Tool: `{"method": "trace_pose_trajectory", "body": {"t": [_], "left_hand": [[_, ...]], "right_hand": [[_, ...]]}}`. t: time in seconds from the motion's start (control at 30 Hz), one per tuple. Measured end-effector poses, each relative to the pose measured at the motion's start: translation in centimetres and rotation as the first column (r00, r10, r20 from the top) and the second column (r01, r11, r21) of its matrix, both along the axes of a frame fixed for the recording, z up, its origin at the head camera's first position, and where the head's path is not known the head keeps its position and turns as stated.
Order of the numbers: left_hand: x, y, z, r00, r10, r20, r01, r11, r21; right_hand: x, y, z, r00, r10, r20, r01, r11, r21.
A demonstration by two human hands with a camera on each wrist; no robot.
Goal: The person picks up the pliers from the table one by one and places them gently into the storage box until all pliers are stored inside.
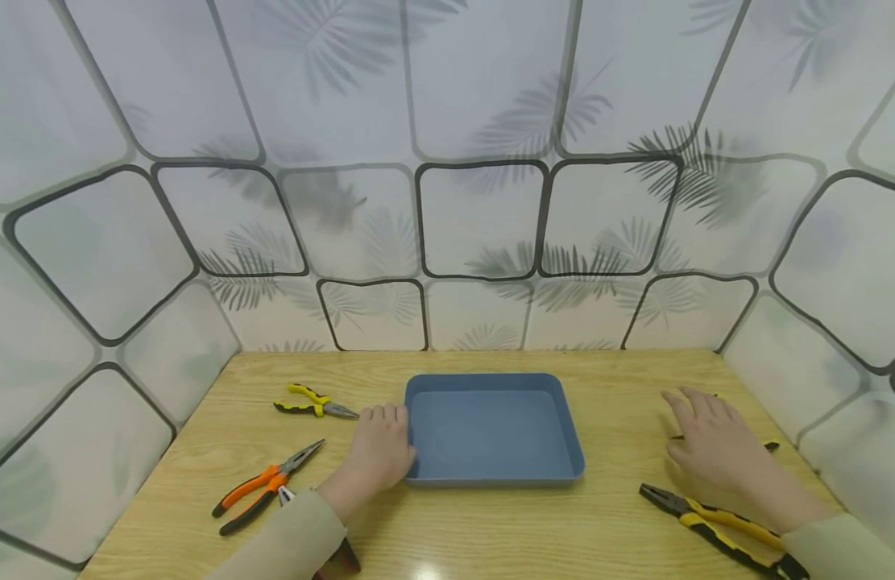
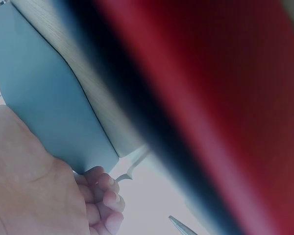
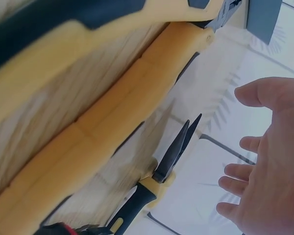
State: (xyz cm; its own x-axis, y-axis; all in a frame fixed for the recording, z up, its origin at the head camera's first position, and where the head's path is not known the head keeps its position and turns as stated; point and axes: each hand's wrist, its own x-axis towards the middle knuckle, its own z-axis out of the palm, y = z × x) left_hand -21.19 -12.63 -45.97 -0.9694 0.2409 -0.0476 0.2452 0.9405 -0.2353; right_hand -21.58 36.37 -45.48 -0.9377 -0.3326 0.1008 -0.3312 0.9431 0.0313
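My left hand (image 1: 380,447) grips the left side of a shallow blue-grey tray (image 1: 494,483), its thumb at the rim; the left wrist view shows curled fingers (image 2: 105,196) by the tray wall (image 2: 54,98). My right hand (image 1: 715,439) hovers with spread fingers above long-nose pliers (image 1: 771,445) with yellow-and-black handles, partly hidden under it. In the right wrist view those pliers (image 3: 147,193) point their dark, slightly parted jaws upward, apart from the hand (image 3: 269,161). Nearer the right sleeve lie yellow-and-black combination pliers (image 1: 715,524).
Left of the tray lie small yellow-and-black needle-nose pliers (image 1: 312,403) and orange-and-black long-nose pliers (image 1: 266,487). A red-and-black handled tool (image 1: 345,556) is partly covered by the left sleeve. Patterned cloth walls (image 1: 476,314) border the wooden table (image 1: 447,524) at the back and sides.
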Motion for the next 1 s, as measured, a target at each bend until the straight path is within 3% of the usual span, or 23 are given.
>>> {"method": "trace_pose_trajectory", "body": {"t": [0.57, 1.0], "left_hand": [[-0.1, 0.0, -0.3, 1.000, 0.001, -0.004, -0.001, 1.000, -0.019], [-0.1, -0.1, -0.3, 1.000, 0.003, 0.004, -0.003, 1.000, -0.021]], "right_hand": [[-0.7, 2.3, -0.8, 0.999, -0.035, -0.003, 0.035, 0.999, 0.030], [-0.8, 3.5, -0.5, 0.996, -0.058, 0.065, 0.058, 0.998, 0.005]]}}
